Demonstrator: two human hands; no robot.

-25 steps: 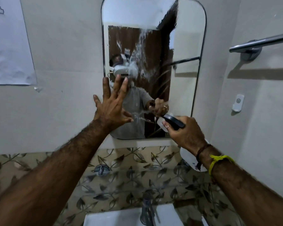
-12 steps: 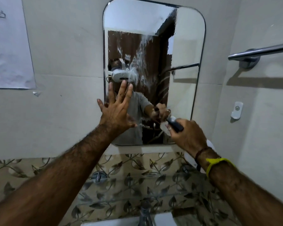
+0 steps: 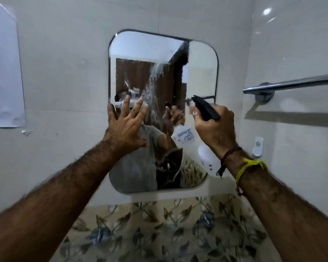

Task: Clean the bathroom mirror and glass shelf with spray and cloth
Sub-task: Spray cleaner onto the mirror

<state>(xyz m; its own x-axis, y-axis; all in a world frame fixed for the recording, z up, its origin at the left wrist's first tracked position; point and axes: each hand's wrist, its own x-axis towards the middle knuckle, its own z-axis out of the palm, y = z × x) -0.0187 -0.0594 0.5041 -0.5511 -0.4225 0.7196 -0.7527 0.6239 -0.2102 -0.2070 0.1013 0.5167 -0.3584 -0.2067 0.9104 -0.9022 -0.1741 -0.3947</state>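
A rounded rectangular mirror (image 3: pixel 199 76) hangs on the pale wall, with white streaks of spray running down its middle. My left hand (image 3: pixel 124 127) lies flat against the glass at its left side, fingers spread and straight. My right hand (image 3: pixel 215 127) grips a white spray bottle (image 3: pixel 206 157) with a black trigger head (image 3: pixel 204 108), the nozzle pointing at the mirror's right half. The bottle's reflection shows in the glass. No cloth is in view. The glass shelf (image 3: pixel 159 233) shows faintly below, over the leaf-patterned tiles.
A chrome towel bar (image 3: pixel 292 85) sticks out from the right wall, close to my right hand. A white hook (image 3: pixel 257 146) sits below it. A paper sheet (image 3: pixel 4 72) is taped on the left wall. Two chrome shelf fittings (image 3: pixel 100 233) sit on the leaf-patterned tiles.
My view has tilted upward, so the sink and tap have dropped out of sight. My right hand has raised the spray bottle higher against the mirror. My left hand stays flat on the glass.
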